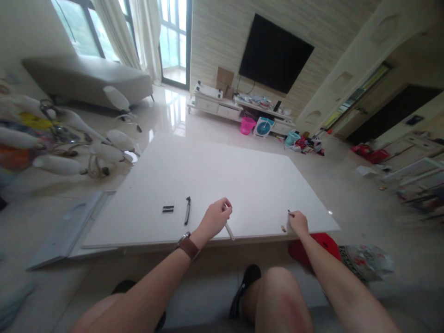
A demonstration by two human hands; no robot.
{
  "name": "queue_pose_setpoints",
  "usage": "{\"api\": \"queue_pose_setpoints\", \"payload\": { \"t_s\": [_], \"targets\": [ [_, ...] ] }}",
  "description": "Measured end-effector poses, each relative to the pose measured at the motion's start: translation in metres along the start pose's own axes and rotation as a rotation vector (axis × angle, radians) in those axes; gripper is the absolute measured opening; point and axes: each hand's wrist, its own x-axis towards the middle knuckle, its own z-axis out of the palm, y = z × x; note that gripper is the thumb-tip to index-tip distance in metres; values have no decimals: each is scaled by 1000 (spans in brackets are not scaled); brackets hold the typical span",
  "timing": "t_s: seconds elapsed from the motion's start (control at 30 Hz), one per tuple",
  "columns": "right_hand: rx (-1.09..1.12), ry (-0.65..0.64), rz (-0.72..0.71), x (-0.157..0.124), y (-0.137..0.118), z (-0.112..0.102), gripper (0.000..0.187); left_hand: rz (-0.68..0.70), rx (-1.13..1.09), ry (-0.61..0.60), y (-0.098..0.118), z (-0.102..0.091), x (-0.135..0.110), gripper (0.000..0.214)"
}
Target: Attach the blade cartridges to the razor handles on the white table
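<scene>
My left hand [215, 217] is above the near edge of the white table [222, 171], fingers closed round a thin white stick [229, 231]. The stick slants down toward the table edge; its upper part is hidden in my fingers. Farther right, my right hand [299, 223] rests at the tabletop, fingertips pinched on a small dark piece [289, 211] too tiny to name. Just left of that hand lies a small yellow-brown and dark piece [283, 228]. Left of my left hand lie a slim dark grey rod with a knobbed end [188, 212] and two short black strips [168, 209].
Below the table's right edge are a red stool-like object [322, 245] and a printed plastic bag [366, 261]. A lamp with several white shades [83, 138] stands at the left. Across the floor are a pink bucket [247, 126] and a low white cabinet [211, 102].
</scene>
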Motion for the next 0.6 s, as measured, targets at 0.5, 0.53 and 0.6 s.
{"api": "queue_pose_setpoints", "payload": {
  "t_s": [0.5,0.53,0.6],
  "targets": [
    [221,-84,-523,-5,-222,-48,12,236,59,125,20,-3,-10,22],
    [259,-99,-590,-19,-254,-43,9,258,38,158,22,-4,-10,25],
    [327,-108,-676,-52,-314,-30,3,275,6,230,24,-6,-9,24]
  ]
}}
